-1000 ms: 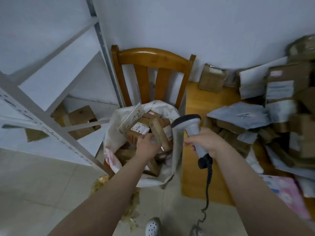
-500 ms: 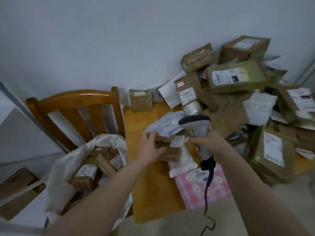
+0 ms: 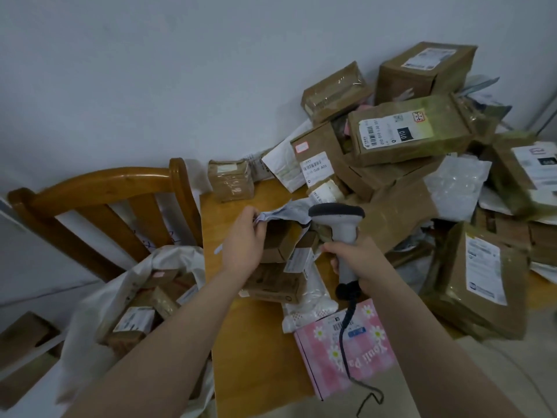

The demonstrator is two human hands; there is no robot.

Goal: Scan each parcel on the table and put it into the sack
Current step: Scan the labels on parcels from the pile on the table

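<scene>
Mailer on small boxes on table, its left edge gripped in your left hand. Right hand wraps scanner, just right. Sack lower left, parcels inside.

Table: bare strip along left edge, passable. Parcel pile blocks centre & right, stacked to wall. Sack mouth open, just left of table; chair back bars approach from behind.
</scene>
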